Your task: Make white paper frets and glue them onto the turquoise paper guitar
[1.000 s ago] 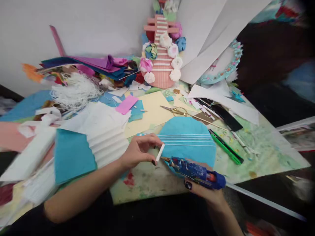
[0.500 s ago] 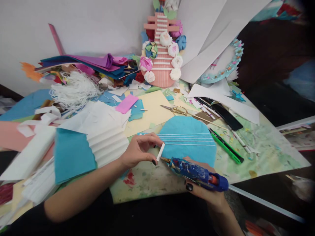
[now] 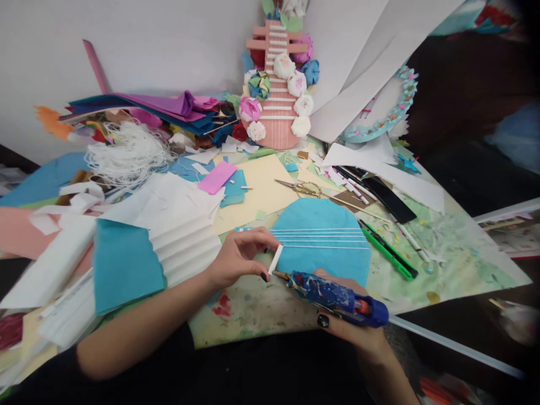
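Observation:
Between thumb and fingers, my left hand point(image 3: 242, 256) pinches a small white strip point(image 3: 275, 259), tilted, by its ends. My right hand point(image 3: 354, 332) is wrapped round a blue, paint-smeared glue gun point(image 3: 333, 295). The gun's nozzle points left and meets, or nearly meets, the strip's lower end. Behind both hands lies a blue rounded panel point(image 3: 324, 219) with several white strings stretched across it. Its lower edge is partly hidden by the gun and my right hand.
Gold-handled scissors point(image 3: 309, 189), a green utility knife point(image 3: 390, 250) and a black phone-like slab point(image 3: 390, 199) lie beyond the panel. A pink paper guitar with flowers point(image 3: 278, 90) stands at the back. White string point(image 3: 129, 154) and teal crepe paper point(image 3: 126, 267) are at left.
The glue gun has shifted very slightly left, its nozzle staying by the strip's lower end. My left hand holds the strip almost still.

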A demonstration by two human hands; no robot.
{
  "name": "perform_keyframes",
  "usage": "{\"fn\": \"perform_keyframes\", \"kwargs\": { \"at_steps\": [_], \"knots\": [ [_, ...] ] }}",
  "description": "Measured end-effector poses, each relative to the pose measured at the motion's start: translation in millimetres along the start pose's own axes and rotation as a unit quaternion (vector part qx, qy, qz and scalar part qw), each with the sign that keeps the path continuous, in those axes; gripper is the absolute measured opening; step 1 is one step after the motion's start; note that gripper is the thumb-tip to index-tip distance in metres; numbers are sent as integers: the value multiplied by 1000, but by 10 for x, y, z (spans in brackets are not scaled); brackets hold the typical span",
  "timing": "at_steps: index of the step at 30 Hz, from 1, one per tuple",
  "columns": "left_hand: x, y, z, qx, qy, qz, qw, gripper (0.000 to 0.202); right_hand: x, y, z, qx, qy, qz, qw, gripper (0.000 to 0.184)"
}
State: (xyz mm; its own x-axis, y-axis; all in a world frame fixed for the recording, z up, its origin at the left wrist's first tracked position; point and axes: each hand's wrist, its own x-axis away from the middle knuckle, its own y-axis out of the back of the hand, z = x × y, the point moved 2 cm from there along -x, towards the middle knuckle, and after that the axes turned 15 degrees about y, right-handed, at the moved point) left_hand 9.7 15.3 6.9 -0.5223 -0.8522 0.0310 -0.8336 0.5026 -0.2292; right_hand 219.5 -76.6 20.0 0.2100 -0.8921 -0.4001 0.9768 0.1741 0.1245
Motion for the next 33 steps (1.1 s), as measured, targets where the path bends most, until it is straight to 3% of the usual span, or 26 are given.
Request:
{"fn": "perform_keyframes", "kwargs": {
  "at_steps": [4,11,19,26,29,33],
  "knots": [
    [-6,0,2,-1,-4,1,1000,42,-25,-32,31,-3,18,46,999,33],
    [-1,-8,24,0,-10,7,1000,42,103,19,-86,-21,-42,-55,997,20],
    [12,-32,18,1,-2,11,1000,40,91,-42,-86,-35,-31,-54,997,20],
    [15,-50,13,14,-3,13,1000,42,213,-100,-242,-96,-121,-196,968,20],
    [14,-45,24,23,-3,12,1000,42,246,-112,-260,-98,-133,-209,964,19],
    [12,-44,40,33,2,14,999,42,226,-120,-271,-96,-114,-182,972,17]
  ]
}}
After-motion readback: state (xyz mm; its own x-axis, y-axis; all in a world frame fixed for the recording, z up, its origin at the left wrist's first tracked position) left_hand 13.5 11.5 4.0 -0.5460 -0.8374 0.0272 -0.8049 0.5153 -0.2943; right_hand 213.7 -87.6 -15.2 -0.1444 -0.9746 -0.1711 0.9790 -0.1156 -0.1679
